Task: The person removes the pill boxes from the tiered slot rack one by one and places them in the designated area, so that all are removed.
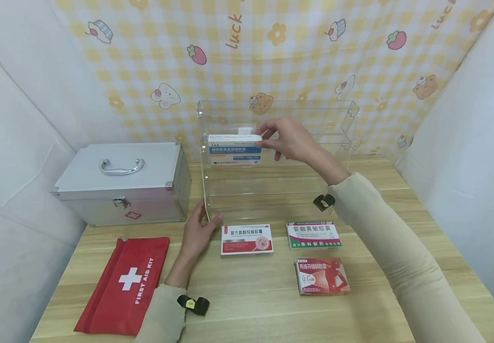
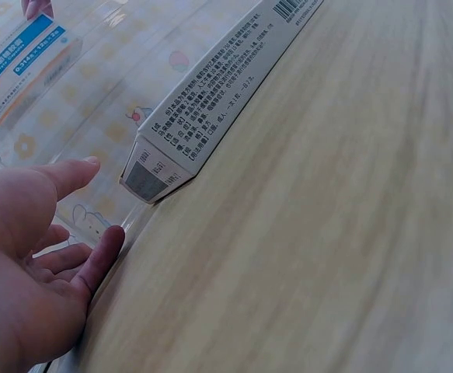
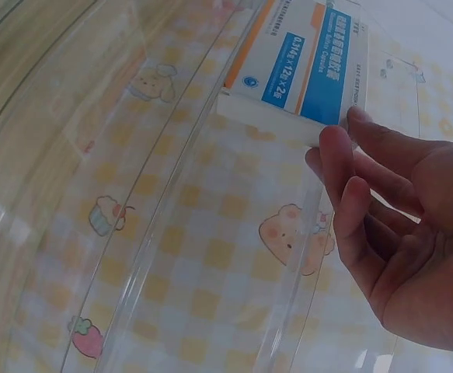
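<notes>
My right hand [image 1: 287, 139] pinches the right end of a white-and-blue medicine box [image 1: 235, 155] between thumb and fingers. The box stands upright at the left of an upper tier of a clear acrylic display rack [image 1: 268, 186]; its printed front shows in the right wrist view too. Down at the rack's lower left corner, my left hand [image 1: 200, 228] holds the side panel, thumb in front and fingers along the outer side. Just right of that thumb, a red-and-white medicine box [image 1: 247, 239] lies on the table; its printed side [image 2: 218, 101] fills the left wrist view's upper middle.
A green-and-white medicine box [image 1: 313, 235] and a red medicine box [image 1: 322, 277] lie in front of the rack at right. On the left are a silver case [image 1: 122, 183] with a handle and a red first aid pouch [image 1: 124, 286]. A checked cloth [image 1: 294, 57] hangs behind.
</notes>
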Action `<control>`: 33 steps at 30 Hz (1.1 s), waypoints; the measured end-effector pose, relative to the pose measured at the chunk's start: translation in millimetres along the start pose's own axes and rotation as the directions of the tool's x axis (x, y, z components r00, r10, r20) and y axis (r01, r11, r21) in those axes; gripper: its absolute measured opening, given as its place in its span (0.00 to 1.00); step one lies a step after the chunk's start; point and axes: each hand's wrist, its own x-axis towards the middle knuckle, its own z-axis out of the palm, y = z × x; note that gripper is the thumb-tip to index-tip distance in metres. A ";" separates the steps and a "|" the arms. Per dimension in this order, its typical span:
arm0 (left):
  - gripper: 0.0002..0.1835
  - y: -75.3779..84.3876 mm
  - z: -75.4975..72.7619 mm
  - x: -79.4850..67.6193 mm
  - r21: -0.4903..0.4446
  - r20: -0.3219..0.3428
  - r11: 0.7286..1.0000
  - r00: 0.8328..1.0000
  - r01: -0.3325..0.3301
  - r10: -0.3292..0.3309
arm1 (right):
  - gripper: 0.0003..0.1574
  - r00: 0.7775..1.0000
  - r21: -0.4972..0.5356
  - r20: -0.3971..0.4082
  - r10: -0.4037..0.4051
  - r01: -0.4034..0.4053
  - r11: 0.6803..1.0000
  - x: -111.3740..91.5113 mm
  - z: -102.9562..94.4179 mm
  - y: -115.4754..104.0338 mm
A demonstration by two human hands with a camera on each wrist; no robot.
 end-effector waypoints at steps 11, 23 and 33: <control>0.40 1.5 0.5 1.8 0.005 0.006 1.000 1.000 -0.010 0.010 | 0.16 0.999 0.078 -0.035 0.002 0.001 0.997 -2.4 -11.7 0.0; 0.41 0.5 -1.4 -0.1 0.002 0.008 1.000 1.000 -0.009 0.009 | 0.19 0.988 0.090 -0.144 -0.062 0.075 0.993 -16.9 -53.1 -15.4; 0.41 1.5 -2.3 -1.0 0.005 0.015 1.000 1.000 -0.008 0.008 | 0.16 0.988 0.109 -0.111 -0.103 0.115 0.987 -27.9 -47.5 -15.5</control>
